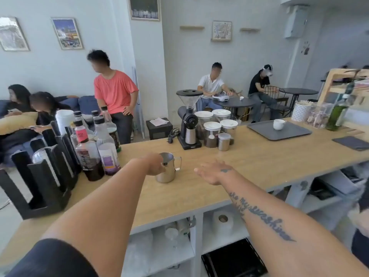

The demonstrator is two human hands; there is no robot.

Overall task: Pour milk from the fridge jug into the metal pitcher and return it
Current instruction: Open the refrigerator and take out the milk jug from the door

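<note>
A shiny metal pitcher [169,168] stands upright on the wooden counter [259,156], its handle pointing right. My left hand [154,163] reaches across the counter and is curled against the pitcher's left side at the rim. My right hand [214,172] hovers flat over the counter to the right of the pitcher, fingers apart, holding nothing. No milk jug or fridge is in view.
Syrup bottles [97,144] and a black cup holder [46,172] crowd the counter's left. A coffee grinder [188,118] and lidded jars [217,128] stand behind the pitcher. A grey tray with a white cup [278,124] lies far right. Several people sit beyond the counter.
</note>
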